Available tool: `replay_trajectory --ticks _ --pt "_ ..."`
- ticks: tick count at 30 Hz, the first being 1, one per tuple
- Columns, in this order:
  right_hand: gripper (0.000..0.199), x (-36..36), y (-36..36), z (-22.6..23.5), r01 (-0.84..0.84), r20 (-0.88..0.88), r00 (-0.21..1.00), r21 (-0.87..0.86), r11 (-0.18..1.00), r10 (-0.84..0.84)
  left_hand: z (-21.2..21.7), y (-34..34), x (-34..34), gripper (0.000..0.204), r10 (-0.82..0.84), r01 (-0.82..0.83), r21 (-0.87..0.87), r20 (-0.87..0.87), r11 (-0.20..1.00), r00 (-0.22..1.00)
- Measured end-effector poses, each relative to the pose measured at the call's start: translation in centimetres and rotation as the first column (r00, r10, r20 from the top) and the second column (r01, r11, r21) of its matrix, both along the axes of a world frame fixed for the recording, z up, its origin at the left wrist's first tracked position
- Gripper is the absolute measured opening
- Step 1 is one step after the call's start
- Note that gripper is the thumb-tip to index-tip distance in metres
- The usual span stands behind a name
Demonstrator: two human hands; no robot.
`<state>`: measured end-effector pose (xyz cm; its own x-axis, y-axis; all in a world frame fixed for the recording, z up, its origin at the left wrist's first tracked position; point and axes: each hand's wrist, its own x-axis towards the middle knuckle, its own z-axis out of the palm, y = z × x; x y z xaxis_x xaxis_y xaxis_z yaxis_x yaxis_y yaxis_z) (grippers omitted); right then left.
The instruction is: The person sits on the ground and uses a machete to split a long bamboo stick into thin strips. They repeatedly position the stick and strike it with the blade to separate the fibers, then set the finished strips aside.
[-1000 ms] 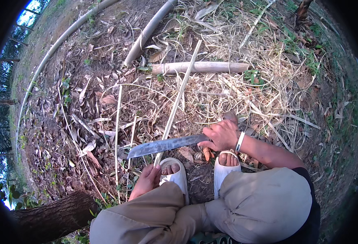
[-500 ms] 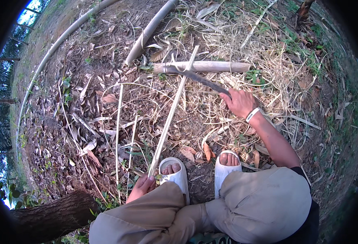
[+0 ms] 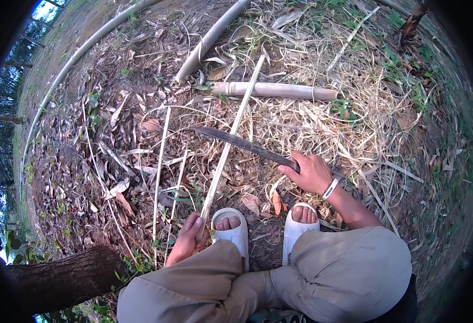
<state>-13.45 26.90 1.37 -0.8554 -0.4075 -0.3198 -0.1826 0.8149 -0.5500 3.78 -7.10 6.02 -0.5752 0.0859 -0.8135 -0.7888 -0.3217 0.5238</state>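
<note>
From here, the left hand [image 3: 189, 239] is clamped on the near end of a pale strip [image 3: 242, 110], beside the left sandal [image 3: 233, 235]; the strip's far end crosses a cut pole section [image 3: 290, 91]. The right hand [image 3: 313, 175], well apart from the left, grips a machete [image 3: 258, 150], blade directed left across the strip; whether the two touch, I cannot tell.
</note>
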Motion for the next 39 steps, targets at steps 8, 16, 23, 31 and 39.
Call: replay_trajectory --ticks 8,16,23,31,39 --pt "0.035 2.3 -0.5 -2.4 0.071 -0.017 0.997 -0.049 0.996 -0.072 -3.3 1.7 -2.4 0.023 -0.156 0.116 -0.322 -0.101 0.940 0.983" --pt "0.034 1.8 0.3 -3.1 0.115 -0.158 0.979 -0.098 0.989 -0.129 -3.7 3.8 -3.7 0.021 -0.213 0.118 -0.438 -0.174 0.891 0.961" --pt "0.034 2.3 0.6 -3.7 0.094 -0.232 0.965 -0.131 0.987 -0.123 -4.1 2.5 -3.6 0.029 -0.153 0.150 -0.162 -0.006 0.975 0.988" --pt "0.026 0.7 0.7 -2.0 0.152 -0.047 0.985 -0.216 0.965 -0.165 -4.4 2.0 -2.8 0.040 -0.322 0.268 -0.454 -0.044 0.849 0.946" --pt "0.025 -6.4 3.1 -3.0 0.578 0.504 0.781 -0.359 0.732 -0.369 -3.8 -0.9 0.9 0.036 -0.570 0.351 -0.882 0.120 0.316 0.813"
